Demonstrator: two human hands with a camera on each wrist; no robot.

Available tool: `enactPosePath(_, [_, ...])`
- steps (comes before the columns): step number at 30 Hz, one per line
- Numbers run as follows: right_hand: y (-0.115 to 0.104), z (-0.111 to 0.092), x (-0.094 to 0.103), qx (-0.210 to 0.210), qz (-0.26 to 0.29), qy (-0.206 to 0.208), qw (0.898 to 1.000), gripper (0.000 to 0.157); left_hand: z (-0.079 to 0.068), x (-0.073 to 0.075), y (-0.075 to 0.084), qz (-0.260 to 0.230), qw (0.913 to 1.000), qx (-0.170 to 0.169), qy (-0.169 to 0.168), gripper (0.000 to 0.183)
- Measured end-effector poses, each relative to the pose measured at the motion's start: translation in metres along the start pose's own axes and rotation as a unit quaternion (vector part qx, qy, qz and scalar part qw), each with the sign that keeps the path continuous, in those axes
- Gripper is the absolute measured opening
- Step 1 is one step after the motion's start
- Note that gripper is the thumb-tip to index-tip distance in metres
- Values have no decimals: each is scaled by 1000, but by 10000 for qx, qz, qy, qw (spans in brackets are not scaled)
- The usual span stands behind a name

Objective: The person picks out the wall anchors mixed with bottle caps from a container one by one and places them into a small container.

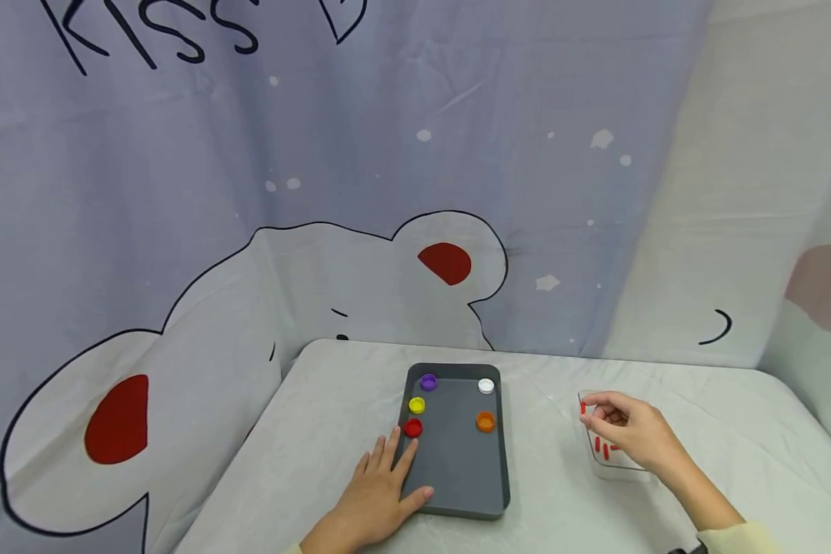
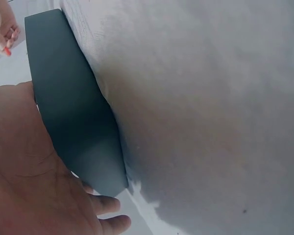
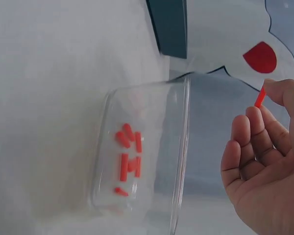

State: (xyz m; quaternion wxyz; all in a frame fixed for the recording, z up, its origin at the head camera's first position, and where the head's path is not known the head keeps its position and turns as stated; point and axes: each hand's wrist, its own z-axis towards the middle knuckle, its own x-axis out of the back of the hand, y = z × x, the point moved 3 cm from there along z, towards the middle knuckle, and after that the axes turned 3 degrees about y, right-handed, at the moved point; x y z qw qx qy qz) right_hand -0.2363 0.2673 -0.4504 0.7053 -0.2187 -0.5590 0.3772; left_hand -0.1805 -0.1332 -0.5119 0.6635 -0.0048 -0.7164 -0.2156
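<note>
My right hand (image 1: 630, 431) pinches a small red stick (image 3: 260, 96) between thumb and fingertip, above a clear plastic box (image 3: 182, 147). Several more red sticks (image 3: 124, 167) lie loose on the floor of that box. My left hand (image 1: 377, 496) rests with spread fingers on the left edge of a grey tray (image 1: 457, 477). In the left wrist view the palm stands against the tray's side wall. Inside the tray sit small round caps: purple (image 1: 428, 382), yellow (image 1: 417, 405) and red (image 1: 413, 428) along the left, white (image 1: 485, 385) and orange (image 1: 485, 421) along the right.
A white cloth (image 1: 318, 431) covers the table under the tray and box. Behind the table hangs a printed curtain (image 1: 360, 154) with a cartoon bear. Between tray and box lies a stretch of cloth.
</note>
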Motion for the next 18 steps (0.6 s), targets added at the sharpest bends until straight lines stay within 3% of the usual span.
enactPosePath(7, [17,-13,21,-91,-297,104,9995,32,0,0,0,-30,10000,-16,16,85])
enactPosePath(18, [39,-23,32,-102,-551,197,9982,30,0,-1,0,-165,9999,10,-2,85])
